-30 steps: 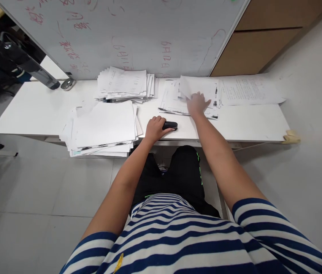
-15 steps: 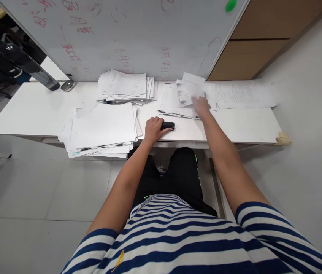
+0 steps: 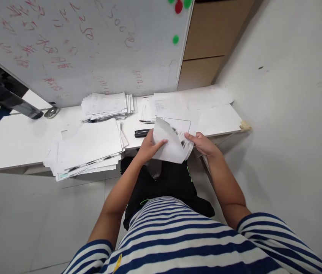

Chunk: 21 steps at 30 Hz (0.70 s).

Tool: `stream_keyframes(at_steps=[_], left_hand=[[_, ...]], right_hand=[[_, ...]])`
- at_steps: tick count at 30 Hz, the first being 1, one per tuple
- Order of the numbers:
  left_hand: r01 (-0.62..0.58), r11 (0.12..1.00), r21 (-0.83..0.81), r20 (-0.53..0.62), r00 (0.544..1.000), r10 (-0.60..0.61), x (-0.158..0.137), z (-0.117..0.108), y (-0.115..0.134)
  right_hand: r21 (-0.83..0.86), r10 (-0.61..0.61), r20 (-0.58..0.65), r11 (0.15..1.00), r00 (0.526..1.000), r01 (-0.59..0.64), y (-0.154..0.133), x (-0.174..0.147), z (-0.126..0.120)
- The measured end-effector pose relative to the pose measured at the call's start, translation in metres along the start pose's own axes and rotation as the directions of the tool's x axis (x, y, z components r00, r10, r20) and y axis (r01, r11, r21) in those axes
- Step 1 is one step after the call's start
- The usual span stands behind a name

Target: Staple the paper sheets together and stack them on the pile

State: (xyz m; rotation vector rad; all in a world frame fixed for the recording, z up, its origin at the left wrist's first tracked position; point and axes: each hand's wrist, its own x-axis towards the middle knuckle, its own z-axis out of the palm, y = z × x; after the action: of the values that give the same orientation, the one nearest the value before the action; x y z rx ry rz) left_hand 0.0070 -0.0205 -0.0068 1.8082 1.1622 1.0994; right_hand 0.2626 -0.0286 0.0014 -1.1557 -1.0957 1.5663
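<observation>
Several sheets of paper (image 3: 168,146) are held up at the table's front edge, one of them curled over. My left hand (image 3: 149,146) grips their left side, thumb on top. At the right edge, my right hand (image 3: 202,142) pinches the sheets between thumb and fingers. Just left of the sheets, a black stapler (image 3: 141,133) lies on the white table (image 3: 15,140), partly hidden by my left hand. Behind the held sheets, more printed papers (image 3: 166,102) rest on the table.
Left of my hands lies a large paper stack (image 3: 89,142), overhanging the front edge. Another stack (image 3: 105,104) sits behind it, against the whiteboard (image 3: 72,57). A dark bottle (image 3: 24,104) and a small rounded object (image 3: 51,112) are at the far left. The wall (image 3: 286,114) bounds the right.
My left hand has let go of the stapler and taken hold of the sheets. My right hand has brought paper from the back toward me. The view has turned to the right.
</observation>
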Motion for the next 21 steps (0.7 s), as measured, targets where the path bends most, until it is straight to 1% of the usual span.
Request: stream_keyframes(at_steps=[1, 2, 5, 7, 9, 11, 12, 15, 17, 18, 19, 20, 21], left_hand=[[0.055, 0.997, -0.061, 0.012, 0.998, -0.054, -0.002, 0.003, 0.005], [0.095, 0.989, -0.114, 0.001, 0.995, -0.095, -0.003, 0.006, 0.007], [0.143, 0.96, -0.24, -0.124, 0.976, -0.177, 0.002, 0.011, 0.005], [0.138, 0.946, -0.294, -0.221, 0.953, -0.208, 0.008, 0.011, 0.004], [0.108, 0.935, -0.338, -0.293, 0.932, -0.214, 0.016, 0.01, 0.01], [0.058, 0.921, -0.384, -0.33, 0.924, -0.196, 0.024, 0.009, 0.02], [0.028, 0.915, -0.403, -0.338, 0.924, -0.177, 0.028, 0.009, 0.025], [-0.043, 0.907, -0.419, -0.323, 0.94, -0.105, 0.042, 0.008, 0.032], [-0.023, 0.914, -0.406, -0.261, 0.961, -0.092, 0.052, 0.009, 0.025], [0.012, 0.918, -0.396, -0.217, 0.971, -0.106, 0.056, 0.01, 0.018], [0.055, 0.923, -0.382, -0.171, 0.977, -0.129, 0.061, 0.012, 0.009], [0.1, 0.926, -0.365, -0.13, 0.979, -0.157, 0.065, 0.016, -0.001], [0.138, 0.928, -0.345, -0.102, 0.978, -0.183, 0.068, 0.02, -0.009]], right_hand=[[0.007, -0.018, -0.013, 1.0, 1.0, 0.019, 0.002, -0.001, 0.001], [0.023, -0.057, -0.032, 0.998, 0.998, 0.057, 0.005, -0.001, 0.004], [0.086, -0.207, -0.031, 0.974, 0.978, 0.209, 0.013, 0.0, 0.015], [0.073, -0.275, 0.001, 0.959, 0.961, 0.274, 0.015, 0.001, 0.024], [0.003, -0.323, -0.005, 0.946, 0.946, 0.323, 0.014, 0.002, 0.033], [-0.091, -0.4, -0.088, 0.915, 0.912, 0.393, 0.008, 0.004, 0.04], [-0.142, -0.443, -0.142, 0.894, 0.885, 0.425, 0.004, 0.005, 0.043], [-0.291, -0.559, -0.266, 0.823, 0.785, 0.487, -0.004, 0.012, 0.048], [-0.369, -0.609, -0.296, 0.784, 0.736, 0.499, -0.001, 0.019, 0.048], [-0.394, -0.618, -0.3, 0.774, 0.727, 0.496, 0.004, 0.024, 0.047], [-0.41, -0.61, -0.297, 0.776, 0.735, 0.479, 0.011, 0.03, 0.046], [-0.42, -0.581, -0.296, 0.792, 0.758, 0.443, 0.019, 0.035, 0.044], [-0.422, -0.533, -0.291, 0.817, 0.794, 0.394, 0.028, 0.04, 0.041]])
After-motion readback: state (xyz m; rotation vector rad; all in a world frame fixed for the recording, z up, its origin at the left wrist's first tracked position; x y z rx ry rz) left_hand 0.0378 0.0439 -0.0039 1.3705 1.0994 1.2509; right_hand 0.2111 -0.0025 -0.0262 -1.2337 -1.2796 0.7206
